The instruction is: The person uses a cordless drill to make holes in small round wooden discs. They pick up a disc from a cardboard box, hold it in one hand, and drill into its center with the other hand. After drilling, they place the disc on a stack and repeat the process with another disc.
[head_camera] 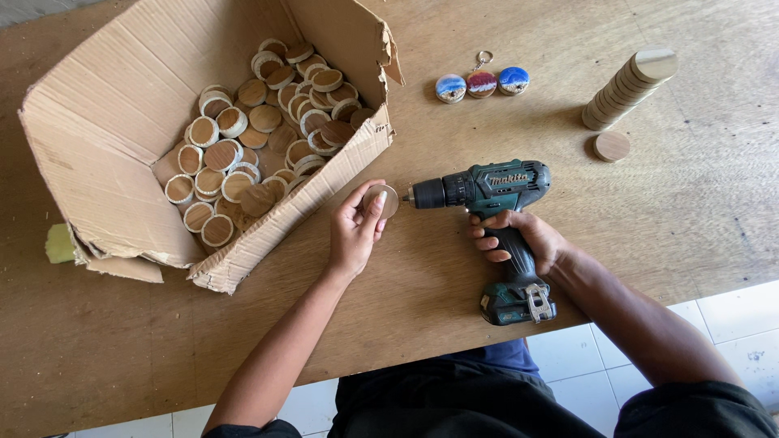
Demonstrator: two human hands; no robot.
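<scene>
Plywood tabletop [454, 268] carried everything in view. Largest on it was an open cardboard box [122, 154], tipped on its side at the left and heaped with round wooden discs [268, 138], many ringed with pale bark. A teal cordless drill [495, 211] lay level just right of the box, its chuck aimed left; the right hand [519, 239] was wrapped tight around its grip, above the battery pack. At the far right stood a leaning stack of discs [629, 85], with a single loose disc [611, 146] just beside its foot. The left hand [357, 227] pinched one wooden disc [381, 199] between thumb and fingers, held on edge right at the drill's tip. Three painted discs [481, 83], blue and red, lay in a row beyond the drill, with a metal key ring [483, 58] touching them.
</scene>
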